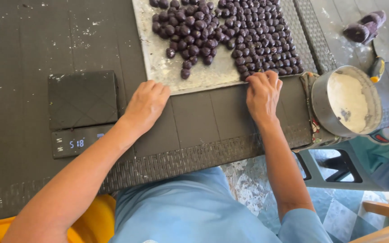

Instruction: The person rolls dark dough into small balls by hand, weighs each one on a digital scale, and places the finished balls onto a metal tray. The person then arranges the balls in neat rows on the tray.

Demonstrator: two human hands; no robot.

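A flat metal tray [203, 78] lies on the dark table, covered with several small dark purple balls [230, 31]. Those on the right stand in neat rows, those on the left in a loose heap. My left hand [146, 104] rests on the table with its fingertips against the tray's near left corner. My right hand [263, 92] has its fingers curled at the tray's near edge, touching the nearest purple balls in the right rows. Whether a ball sits under those fingers is hidden.
A black digital scale [83, 112] with a lit display sits left of my left hand. A round metal pan [346, 101] with white powder stands at the table's right end on a cloth. Purple dough lumps [363, 28] lie far right. The woven table edge [181, 162] runs below.
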